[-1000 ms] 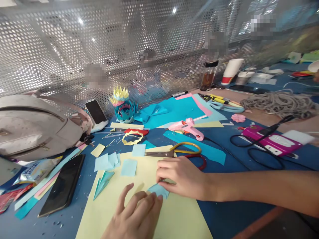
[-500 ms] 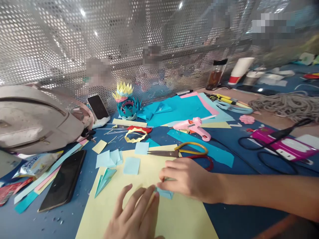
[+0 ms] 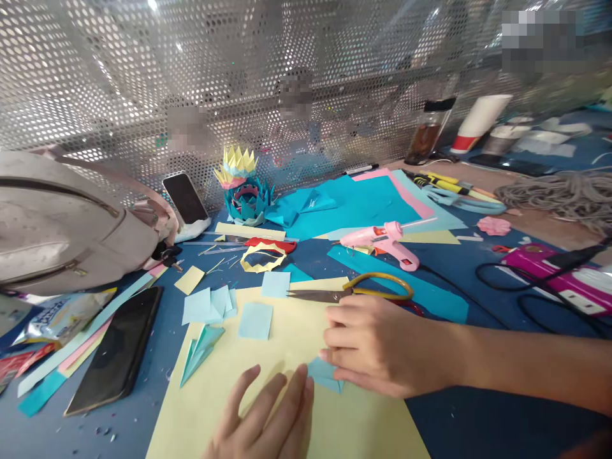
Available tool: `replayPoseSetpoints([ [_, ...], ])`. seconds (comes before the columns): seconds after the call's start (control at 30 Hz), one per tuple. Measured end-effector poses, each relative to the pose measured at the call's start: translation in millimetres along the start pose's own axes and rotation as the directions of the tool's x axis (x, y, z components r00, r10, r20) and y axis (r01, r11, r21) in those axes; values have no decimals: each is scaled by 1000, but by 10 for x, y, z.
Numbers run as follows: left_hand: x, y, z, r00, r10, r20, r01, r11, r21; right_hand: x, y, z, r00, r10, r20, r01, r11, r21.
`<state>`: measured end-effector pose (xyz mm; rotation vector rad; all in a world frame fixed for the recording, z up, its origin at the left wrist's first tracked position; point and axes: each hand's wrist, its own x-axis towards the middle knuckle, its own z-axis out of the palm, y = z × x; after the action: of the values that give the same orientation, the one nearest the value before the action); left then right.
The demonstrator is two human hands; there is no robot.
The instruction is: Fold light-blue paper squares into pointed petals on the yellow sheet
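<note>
Blue paper in work (image 3: 325,375): in the head view I see it lying on the yellow sheet (image 3: 363,427), creased and, I judge, partway through folding.
Left hand (image 3: 265,417): loosely spread, grasping nothing, index tip at or just beside the paper's edge.
Right hand (image 3: 377,347): fingers curled onto the paper's right side; I cannot tell whether they pinch or only press.
Folded piece (image 3: 201,354): pointed, lying at the sheet's left; it looks done to me.
Flat squares (image 3: 255,320): several, beyond the hands, with no folds I can make out; I count them as left.
Spiky paper model (image 3: 246,203): standing toward the back of the surface (image 3: 449,414), layers apparently joined already.
Scissors (image 3: 315,295): unheld.
</note>
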<state>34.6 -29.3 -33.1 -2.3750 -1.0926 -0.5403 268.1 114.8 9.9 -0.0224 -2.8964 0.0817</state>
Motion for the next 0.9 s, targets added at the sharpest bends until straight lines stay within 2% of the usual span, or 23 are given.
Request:
replayPoseSetpoints([
  [0.17,22,-134,-72,977,162,136,-170,984,48,-4,35,21,999,-6,-35,7,1000,26],
  [0.27,36,-133,-92,972,177,152,-187,981,50,-4,92,38,999,-36,-37,40,991,130],
  [0.4,37,-81,-94,981,154,122,-165,983,84,-14,141,63,996,-54,-65,70,954,291],
  [0.57,53,-100,-95,965,190,178,-207,975,82,-35,120,85,991,-94,-99,123,933,338],
  [0.77,74,-129,-81,963,182,199,-191,981,27,-40,160,-7,983,-185,-13,178,919,353],
  [0.9,62,-112,-52,962,194,193,-197,980,-5,-37,143,53,991,-121,-60,136,874,467],
])
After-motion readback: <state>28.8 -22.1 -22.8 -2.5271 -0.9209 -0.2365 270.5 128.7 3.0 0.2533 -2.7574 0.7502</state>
